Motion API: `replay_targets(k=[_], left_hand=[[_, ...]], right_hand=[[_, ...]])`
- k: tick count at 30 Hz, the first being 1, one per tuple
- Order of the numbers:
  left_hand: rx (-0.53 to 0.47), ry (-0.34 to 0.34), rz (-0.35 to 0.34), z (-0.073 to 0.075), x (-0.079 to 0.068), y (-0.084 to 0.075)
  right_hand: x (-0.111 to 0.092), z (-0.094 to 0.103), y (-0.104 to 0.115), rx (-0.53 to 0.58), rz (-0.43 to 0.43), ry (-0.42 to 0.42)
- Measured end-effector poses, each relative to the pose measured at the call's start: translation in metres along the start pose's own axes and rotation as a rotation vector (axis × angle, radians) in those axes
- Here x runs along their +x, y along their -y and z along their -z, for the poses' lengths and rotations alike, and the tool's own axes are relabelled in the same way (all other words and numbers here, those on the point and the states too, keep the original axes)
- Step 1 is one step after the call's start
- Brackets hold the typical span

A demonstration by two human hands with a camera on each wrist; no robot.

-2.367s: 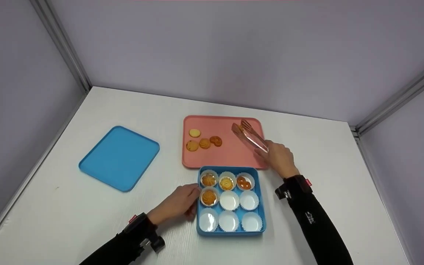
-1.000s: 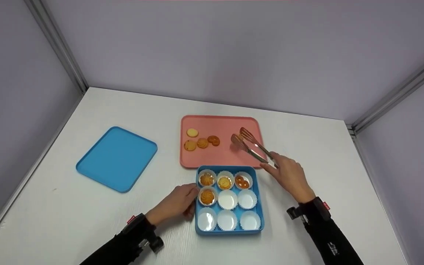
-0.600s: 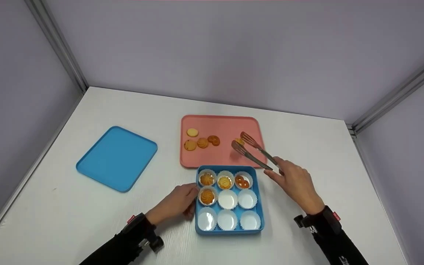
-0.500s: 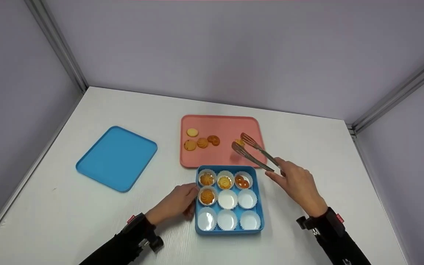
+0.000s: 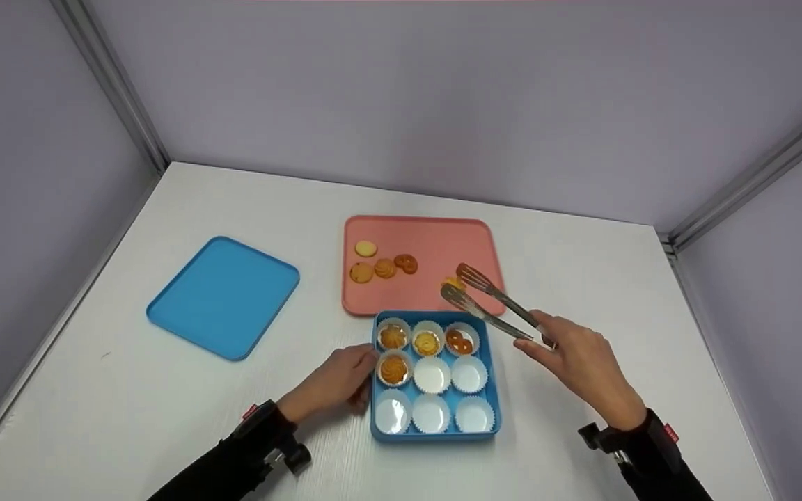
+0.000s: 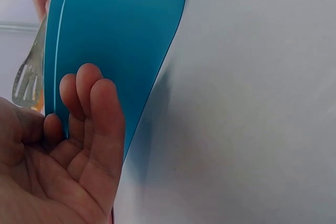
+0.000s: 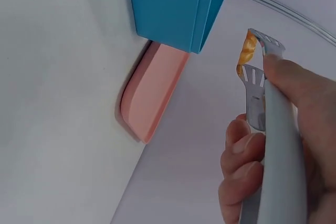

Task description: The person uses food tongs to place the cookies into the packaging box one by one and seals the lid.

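My right hand [image 5: 585,358] grips metal serving tongs [image 7: 254,95]. A golden cookie [image 7: 247,48] is between their slotted tips, raised in the air near the far edge of the box. My left hand [image 5: 335,383] is at the left side of a blue box [image 5: 436,438]; its thumb and index finger [image 6: 53,129] pinch the rim while other fingers lie against the outer wall. White paper cups fill the box in rows. The back row and the left cup [image 5: 393,369] of the middle row hold cookies; the other cups [image 5: 431,376] hold none.
Behind the box lies a pink tray [image 5: 436,236] with several cookies [image 5: 385,268] on its left half. A blue tray or lid [image 5: 223,299] lies flat at the left. Walls [image 5: 443,104] enclose the back and sides of the white table [image 5: 603,278].
My right hand has drawn the tongs and the cookie back from the pink tray, nearer to me and to the right, toward the box. The left hand has stayed at the box.
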State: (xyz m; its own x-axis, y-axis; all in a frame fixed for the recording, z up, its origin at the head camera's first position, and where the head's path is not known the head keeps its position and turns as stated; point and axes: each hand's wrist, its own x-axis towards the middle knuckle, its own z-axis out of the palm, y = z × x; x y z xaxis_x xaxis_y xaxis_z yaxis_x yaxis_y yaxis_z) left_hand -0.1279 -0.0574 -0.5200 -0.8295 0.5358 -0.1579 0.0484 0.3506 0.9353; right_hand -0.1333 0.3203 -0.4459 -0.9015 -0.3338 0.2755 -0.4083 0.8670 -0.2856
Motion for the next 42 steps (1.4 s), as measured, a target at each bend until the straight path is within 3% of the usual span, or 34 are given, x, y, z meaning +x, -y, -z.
replay_targets(k=[11,24,42], left_hand=[[0.009,0.004,-0.005,0.000,-0.001,0.000],[0.014,-0.003,0.021,0.000,-0.002,-0.001],[-0.002,0.002,0.029,-0.001,-0.002,-0.002]], right_hand=[[-0.019,0.012,-0.003,0.072,0.044,0.115],[-0.028,0.015,0.004,0.022,0.089,0.222],[-0.029,0.011,0.013,-0.091,0.159,0.289]])
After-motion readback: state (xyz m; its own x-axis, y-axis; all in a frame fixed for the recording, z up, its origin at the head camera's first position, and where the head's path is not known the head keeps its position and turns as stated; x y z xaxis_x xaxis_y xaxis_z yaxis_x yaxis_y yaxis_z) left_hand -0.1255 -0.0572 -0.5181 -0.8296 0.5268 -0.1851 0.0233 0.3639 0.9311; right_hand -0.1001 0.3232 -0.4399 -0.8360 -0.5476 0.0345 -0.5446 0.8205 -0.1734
